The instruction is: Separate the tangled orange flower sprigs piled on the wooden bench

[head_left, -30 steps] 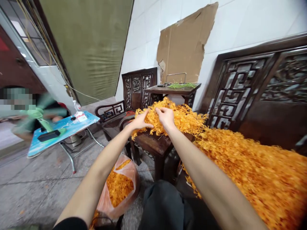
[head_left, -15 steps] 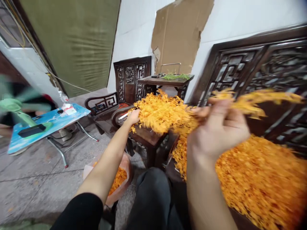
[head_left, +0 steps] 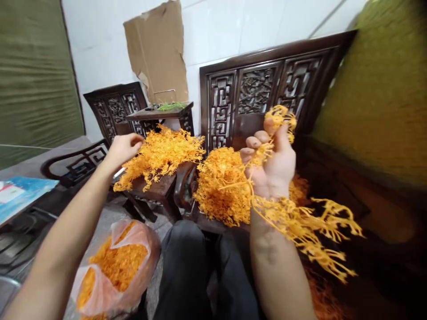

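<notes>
My right hand point(head_left: 271, 164), raised in front of the carved bench back, is closed around an orange sprig point(head_left: 303, 222). The sprig is thin and branching, like artificial foliage; one end curls above my fingers and the rest trails across my wrist. My left hand point(head_left: 125, 150) has its fingers curled onto the left edge of a loose heap of similar orange sprigs point(head_left: 167, 151); its fingertips are partly hidden. That heap lies on a dark wooden side table point(head_left: 160, 186). A second, larger heap point(head_left: 225, 189) rests on the bench seat between my hands, partly behind my right arm.
A translucent plastic bag point(head_left: 151, 249) of orange pieces stands on the floor at left. Behind are a dark stand point(head_left: 156, 113) with green sprigs on top, carved bench backs point(head_left: 256, 93) and cardboard point(head_left: 160, 53) against the wall. A blue folding table point(head_left: 36, 189) is at far left.
The view has swung to the right. My right hand has turned palm toward me, and the sprig in it now hangs over my wrist. My left hand stays at the heap's left edge.
</notes>
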`<state>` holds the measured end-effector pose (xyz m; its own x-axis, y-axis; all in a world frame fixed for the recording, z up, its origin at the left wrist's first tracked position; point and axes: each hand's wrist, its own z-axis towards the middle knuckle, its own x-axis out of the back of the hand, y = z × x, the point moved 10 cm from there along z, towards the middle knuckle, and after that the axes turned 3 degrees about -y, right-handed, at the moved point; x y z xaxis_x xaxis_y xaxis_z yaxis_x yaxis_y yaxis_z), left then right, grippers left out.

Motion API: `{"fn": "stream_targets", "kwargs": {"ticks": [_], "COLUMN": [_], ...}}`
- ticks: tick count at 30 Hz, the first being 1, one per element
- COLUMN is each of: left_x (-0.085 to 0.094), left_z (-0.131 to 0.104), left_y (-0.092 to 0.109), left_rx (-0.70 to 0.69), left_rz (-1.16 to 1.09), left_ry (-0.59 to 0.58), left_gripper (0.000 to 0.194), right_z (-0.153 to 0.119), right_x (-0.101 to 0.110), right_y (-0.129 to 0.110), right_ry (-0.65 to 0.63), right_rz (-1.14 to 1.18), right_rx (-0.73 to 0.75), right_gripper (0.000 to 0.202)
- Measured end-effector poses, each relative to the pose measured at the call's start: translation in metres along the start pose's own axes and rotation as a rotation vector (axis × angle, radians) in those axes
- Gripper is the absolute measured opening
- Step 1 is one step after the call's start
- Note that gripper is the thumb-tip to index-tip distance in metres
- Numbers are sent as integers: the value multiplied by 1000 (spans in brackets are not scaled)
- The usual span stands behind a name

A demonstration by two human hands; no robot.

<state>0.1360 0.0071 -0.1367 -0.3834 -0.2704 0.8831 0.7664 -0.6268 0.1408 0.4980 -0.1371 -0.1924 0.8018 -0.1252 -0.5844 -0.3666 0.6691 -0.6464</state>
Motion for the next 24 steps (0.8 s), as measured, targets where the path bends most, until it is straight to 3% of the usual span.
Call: {"fn": "stream_targets", "kwargs": {"ticks": [1,2,5,7,10,14,16,20,24], "left_x": [4,-7,-70,-99,-133,-170,-192,-225,-240], "left_z": [-2,-5,-18,-20,-8,7,6,3,8], "left_y": [32,73,197,242,262,275,289,308,307], "left_rx": [16,-34,-250,-332,-379,-507,-555,-477,-356], "left_rz": [-121,-254,-419,-459,-483,-511,-544,-548,-489], "left_ry": [86,59,-252,-280,-274,-269,-285,-182,-126], "left_gripper": [43,44,45,42,23,24,33,36,22], "right_z": [-1,-4,-10,-12,-7,1,2,-2,-7], "right_x": [-4,-8,-12,-1,39,104,124,134,132], "right_y": [4,7,15,19,24,28,27,27,31], "right_ry": [-6,-5,29,67,144,262,280,255,204], "right_rz": [81,141,223,216,118,108,155,113,-38], "right_rx": [-35,-55,-49,-21,-13,-54,-53,-48,-68], "right_gripper": [38,37,36,38,43,42,38,35,37]}}
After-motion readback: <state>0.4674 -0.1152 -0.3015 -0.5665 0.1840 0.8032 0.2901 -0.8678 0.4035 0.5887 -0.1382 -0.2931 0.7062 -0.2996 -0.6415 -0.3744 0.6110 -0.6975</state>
